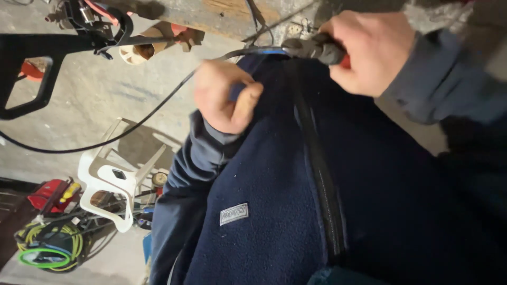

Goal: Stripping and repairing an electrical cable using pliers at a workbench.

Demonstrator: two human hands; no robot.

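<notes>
Right hand (369, 50) grips ribbed rubbery handle (317, 48).

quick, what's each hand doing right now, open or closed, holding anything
Left hand: closed in a fist on a small blue object; what it is cannot be told.
Right hand: closed around the dark tool handle where the black cable joins it.

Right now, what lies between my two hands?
In the head view, a short run of black cable spans from the left hand to the right hand, above the navy fleece jacket.
</notes>
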